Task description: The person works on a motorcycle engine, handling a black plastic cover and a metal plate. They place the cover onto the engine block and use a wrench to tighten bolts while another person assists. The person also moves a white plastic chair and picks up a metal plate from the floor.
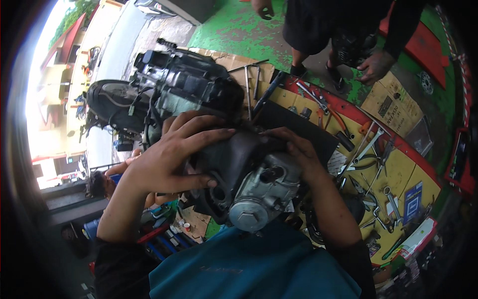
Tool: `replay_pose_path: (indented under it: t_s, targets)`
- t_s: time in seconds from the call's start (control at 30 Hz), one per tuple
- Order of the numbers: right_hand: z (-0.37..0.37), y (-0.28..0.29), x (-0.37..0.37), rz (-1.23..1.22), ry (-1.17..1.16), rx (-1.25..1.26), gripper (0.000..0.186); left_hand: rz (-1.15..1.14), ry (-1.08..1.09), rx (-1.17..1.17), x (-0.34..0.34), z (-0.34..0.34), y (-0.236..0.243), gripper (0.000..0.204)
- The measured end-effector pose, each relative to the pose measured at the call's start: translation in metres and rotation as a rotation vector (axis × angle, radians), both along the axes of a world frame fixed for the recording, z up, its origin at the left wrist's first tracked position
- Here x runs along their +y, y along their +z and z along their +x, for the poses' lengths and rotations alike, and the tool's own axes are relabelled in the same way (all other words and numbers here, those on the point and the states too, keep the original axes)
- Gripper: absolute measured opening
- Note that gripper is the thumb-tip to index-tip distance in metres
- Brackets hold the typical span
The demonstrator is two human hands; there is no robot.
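Note:
A black moulded plastic cover (230, 154) sits around a silver metal engine part (274, 187) close to my body. That metal part has a round cap with a raised hex centre facing me. My left hand (172, 154) grips the cover's left side, fingers over the top and thumb near a dark opening in it. Closed on the far right edge of the cover is my right hand (298, 152), its fingertips partly hidden. Beyond the cover lies a larger dark engine body (194, 79) with a black wheel (117, 102) at its left.
On the cardboard-covered table (413, 177) at right lie several wrenches (393, 202), pliers and orange-handled tools (337, 122). A person (318, 25) stands across the table, one hand lowered. Another person (102, 184) is low at left. A flat cardboard piece (391, 102) lies beyond the table's red edge.

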State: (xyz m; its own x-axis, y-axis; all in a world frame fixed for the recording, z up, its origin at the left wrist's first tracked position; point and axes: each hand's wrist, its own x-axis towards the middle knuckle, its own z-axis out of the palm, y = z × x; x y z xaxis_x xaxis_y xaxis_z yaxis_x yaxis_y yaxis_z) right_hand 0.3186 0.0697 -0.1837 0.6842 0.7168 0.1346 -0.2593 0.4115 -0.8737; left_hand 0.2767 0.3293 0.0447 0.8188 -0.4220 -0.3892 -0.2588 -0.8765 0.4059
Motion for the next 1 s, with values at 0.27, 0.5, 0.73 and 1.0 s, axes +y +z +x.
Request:
replay_pose_path:
  t_s: [0.27,0.5,0.73,1.0]
  targets:
    - [-0.002,-0.007,0.010,0.110,-0.046,-0.038,0.052,0.007,-0.010,0.055,-0.034,0.039,0.012,0.069]
    - [-0.026,-0.003,0.008,0.291,-0.191,0.124,0.070,-0.125,0.007,0.208,-0.076,0.054,-0.010,0.052]
    - [-0.022,-0.024,0.019,0.183,-0.351,-0.272,0.088,-0.056,0.010,0.251,-0.086,0.060,-0.010,0.046]
    - [-0.014,-0.031,-0.006,0.267,-0.201,-0.142,0.088,0.005,0.133,0.389,-0.085,0.061,-0.007,0.045]
